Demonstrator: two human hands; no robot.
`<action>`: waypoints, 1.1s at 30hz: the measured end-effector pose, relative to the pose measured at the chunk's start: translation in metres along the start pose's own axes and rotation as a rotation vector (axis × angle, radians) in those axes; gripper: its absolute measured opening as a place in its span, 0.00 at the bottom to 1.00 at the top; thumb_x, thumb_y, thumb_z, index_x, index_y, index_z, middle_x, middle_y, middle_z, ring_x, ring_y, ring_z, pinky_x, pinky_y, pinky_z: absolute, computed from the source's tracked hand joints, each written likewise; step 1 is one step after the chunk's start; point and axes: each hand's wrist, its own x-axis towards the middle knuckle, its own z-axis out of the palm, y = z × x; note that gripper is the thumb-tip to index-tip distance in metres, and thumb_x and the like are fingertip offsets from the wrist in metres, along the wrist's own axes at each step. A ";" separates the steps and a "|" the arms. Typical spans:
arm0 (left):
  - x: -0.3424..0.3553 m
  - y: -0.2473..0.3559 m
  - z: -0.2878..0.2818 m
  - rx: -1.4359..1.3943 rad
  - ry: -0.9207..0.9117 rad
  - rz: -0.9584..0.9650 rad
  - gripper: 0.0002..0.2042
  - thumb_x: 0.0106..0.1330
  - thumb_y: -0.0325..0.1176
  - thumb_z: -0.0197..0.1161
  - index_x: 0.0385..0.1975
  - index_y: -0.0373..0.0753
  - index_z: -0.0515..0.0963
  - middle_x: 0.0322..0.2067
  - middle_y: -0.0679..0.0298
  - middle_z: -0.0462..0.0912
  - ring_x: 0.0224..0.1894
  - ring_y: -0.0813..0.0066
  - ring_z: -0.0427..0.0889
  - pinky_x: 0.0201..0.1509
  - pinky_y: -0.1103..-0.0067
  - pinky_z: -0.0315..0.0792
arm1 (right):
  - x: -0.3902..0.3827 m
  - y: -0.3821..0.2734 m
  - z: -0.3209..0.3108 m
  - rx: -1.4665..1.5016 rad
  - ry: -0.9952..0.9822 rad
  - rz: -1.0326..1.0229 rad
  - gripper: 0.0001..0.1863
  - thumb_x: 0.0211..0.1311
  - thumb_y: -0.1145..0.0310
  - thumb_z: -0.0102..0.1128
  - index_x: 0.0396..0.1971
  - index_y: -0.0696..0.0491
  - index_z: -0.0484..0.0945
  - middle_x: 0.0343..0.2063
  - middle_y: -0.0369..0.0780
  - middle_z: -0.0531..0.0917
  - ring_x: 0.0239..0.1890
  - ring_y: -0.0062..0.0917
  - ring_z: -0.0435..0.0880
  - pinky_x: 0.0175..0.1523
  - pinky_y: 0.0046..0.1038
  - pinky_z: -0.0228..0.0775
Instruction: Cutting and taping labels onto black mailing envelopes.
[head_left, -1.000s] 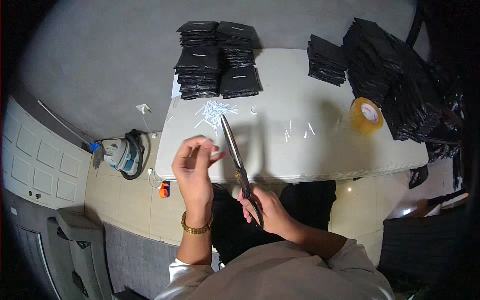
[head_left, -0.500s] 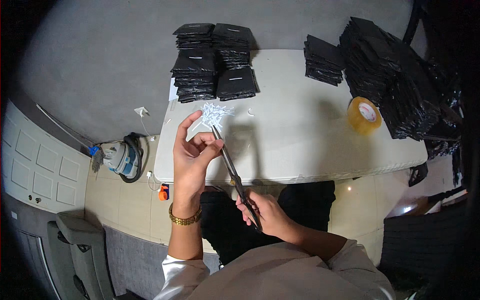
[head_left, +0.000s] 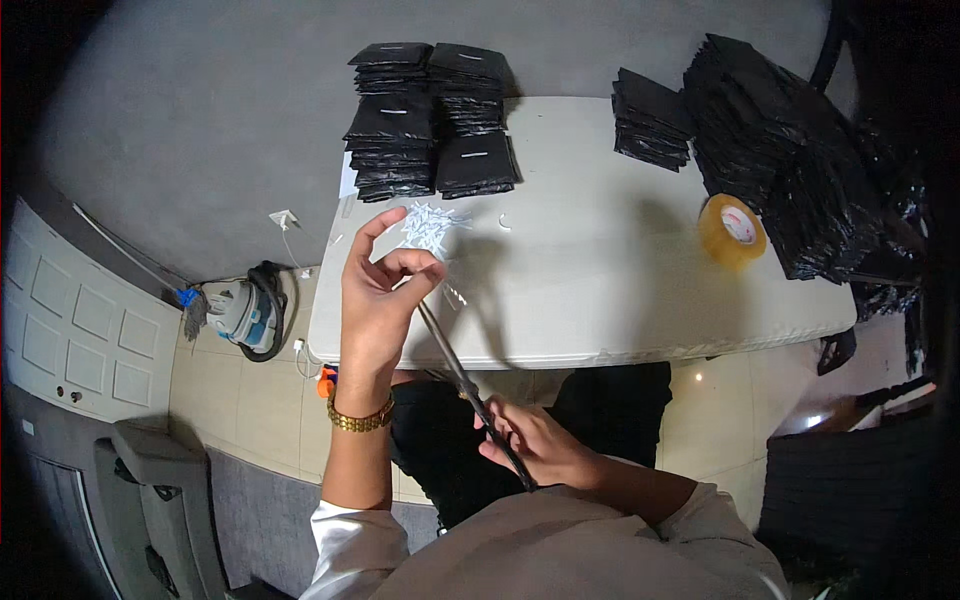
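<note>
My right hand [head_left: 540, 442] grips a pair of long dark scissors [head_left: 455, 362] near the table's front edge. The blades look closed or nearly so, tips pointing up toward my left hand. My left hand [head_left: 382, 290] hovers above the table, thumb and index finger pinched together; what lies between them is too small to make out. Just right of that pinch, a tiny white piece [head_left: 456, 294] shows, perhaps loose. Beyond my fingertips lies a heap of small white strips [head_left: 428, 226]. A single curved white scrap [head_left: 504, 221] rests to the heap's right.
Several stacks of folded black plastic packages [head_left: 390, 122] stand at the table's far left. A smaller black stack [head_left: 652, 120] and a large leaning pile [head_left: 745, 130] occupy the right. A roll of clear yellowish tape [head_left: 718, 232] sits beside them on the white table [head_left: 580, 290].
The scissors have drawn back toward me, their tips now below my left fingertips. My left hand has shifted slightly left. A tiny white piece now shows beside the pinch.
</note>
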 end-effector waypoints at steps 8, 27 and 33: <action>-0.006 -0.002 0.002 -0.062 0.041 -0.030 0.33 0.67 0.14 0.65 0.73 0.30 0.62 0.37 0.62 0.88 0.43 0.75 0.88 0.53 0.70 0.87 | -0.012 0.008 -0.004 0.175 -0.046 -0.076 0.20 0.69 0.68 0.71 0.52 0.55 0.70 0.28 0.36 0.74 0.30 0.23 0.76 0.39 0.32 0.72; -0.014 -0.002 0.012 -0.171 0.076 -0.087 0.33 0.70 0.13 0.58 0.75 0.30 0.58 0.39 0.58 0.86 0.42 0.73 0.88 0.55 0.57 0.89 | 0.019 0.015 -0.005 0.078 0.128 -0.263 0.18 0.68 0.62 0.70 0.47 0.54 0.73 0.24 0.37 0.75 0.27 0.27 0.80 0.36 0.34 0.72; -0.016 -0.004 0.012 -0.209 0.079 -0.081 0.32 0.70 0.12 0.57 0.75 0.30 0.58 0.39 0.58 0.86 0.42 0.73 0.88 0.55 0.55 0.89 | 0.022 0.014 -0.003 0.086 0.147 -0.209 0.17 0.69 0.65 0.71 0.48 0.54 0.73 0.22 0.34 0.72 0.24 0.22 0.74 0.33 0.32 0.67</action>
